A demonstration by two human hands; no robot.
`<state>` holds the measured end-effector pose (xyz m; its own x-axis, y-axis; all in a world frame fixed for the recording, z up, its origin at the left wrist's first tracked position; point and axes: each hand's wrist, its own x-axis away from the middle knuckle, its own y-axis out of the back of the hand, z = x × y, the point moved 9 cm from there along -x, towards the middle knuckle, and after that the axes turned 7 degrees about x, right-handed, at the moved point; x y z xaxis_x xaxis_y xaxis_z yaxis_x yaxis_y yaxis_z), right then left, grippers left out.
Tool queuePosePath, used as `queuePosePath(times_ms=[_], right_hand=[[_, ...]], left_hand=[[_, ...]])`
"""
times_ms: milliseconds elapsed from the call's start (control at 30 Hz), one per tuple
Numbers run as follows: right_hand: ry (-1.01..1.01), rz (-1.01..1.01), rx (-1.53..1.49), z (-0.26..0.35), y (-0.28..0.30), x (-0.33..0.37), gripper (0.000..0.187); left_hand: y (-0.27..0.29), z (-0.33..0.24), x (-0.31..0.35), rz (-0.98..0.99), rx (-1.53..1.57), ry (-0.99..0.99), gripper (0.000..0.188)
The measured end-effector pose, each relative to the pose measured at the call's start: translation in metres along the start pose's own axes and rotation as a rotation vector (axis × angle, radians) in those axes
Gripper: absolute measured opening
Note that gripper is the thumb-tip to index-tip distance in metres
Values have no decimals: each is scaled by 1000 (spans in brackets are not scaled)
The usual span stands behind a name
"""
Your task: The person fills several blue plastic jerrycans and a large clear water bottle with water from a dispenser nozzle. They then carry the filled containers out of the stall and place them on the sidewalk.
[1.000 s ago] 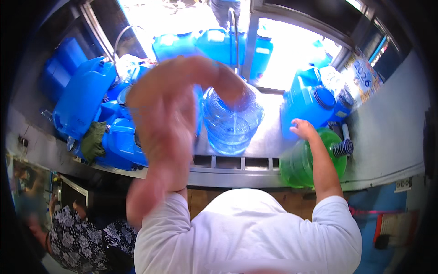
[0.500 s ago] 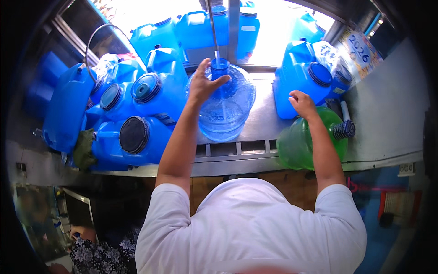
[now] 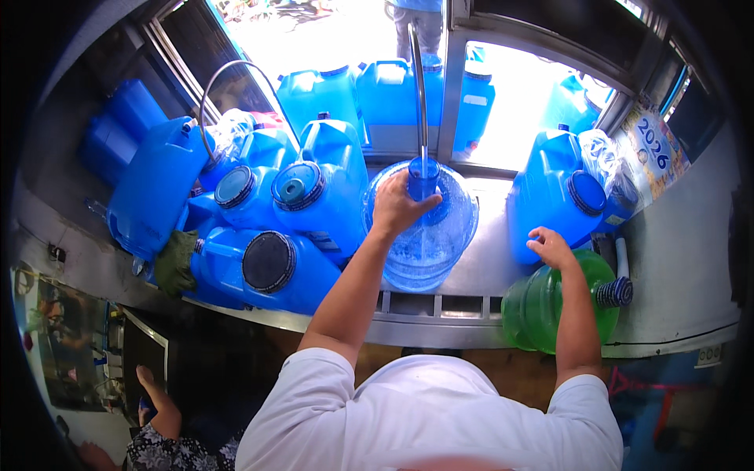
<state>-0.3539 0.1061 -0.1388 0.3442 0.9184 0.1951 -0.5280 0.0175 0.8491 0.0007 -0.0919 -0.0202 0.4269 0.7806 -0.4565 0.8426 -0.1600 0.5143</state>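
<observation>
A round, clear blue water jug [image 3: 428,239] stands upright on the metal counter. The thin steel spout [image 3: 420,94] reaches down to its neck, and a pale streak runs down inside. My left hand [image 3: 399,206] is at the neck, thumb across the front and fingers along the left side. Over the green water jug [image 3: 522,314], which lies on its side near the counter's front edge, hovers my right hand [image 3: 552,248]. Its fingers are loosely curled and apart, with nothing in them.
Blue water containers [image 3: 330,157] crowd the counter's left. Another blue container [image 3: 550,196] stands at the right, beside plastic bags [image 3: 601,153]. A curved metal tube [image 3: 206,102] arches at the left. Beyond the window frame, more containers [image 3: 318,98] and a person [image 3: 416,27] show. Another person's arm [image 3: 161,408] is at the lower left.
The whole view has shifted, so the counter sits lower and further right. My left hand stays at the jug's neck, and my right hand stays above the green jug. A person now shows outside.
</observation>
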Motion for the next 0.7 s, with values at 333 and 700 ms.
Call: queuePosePath(times_ms=[333, 700], right_hand=[[-66, 35, -77, -2, 0, 1, 44], [102, -97, 75, 4, 3, -2, 43]], left_hand=[[-3, 5, 3, 29, -1, 46, 60], [101, -51, -3, -277, 650, -306, 49]])
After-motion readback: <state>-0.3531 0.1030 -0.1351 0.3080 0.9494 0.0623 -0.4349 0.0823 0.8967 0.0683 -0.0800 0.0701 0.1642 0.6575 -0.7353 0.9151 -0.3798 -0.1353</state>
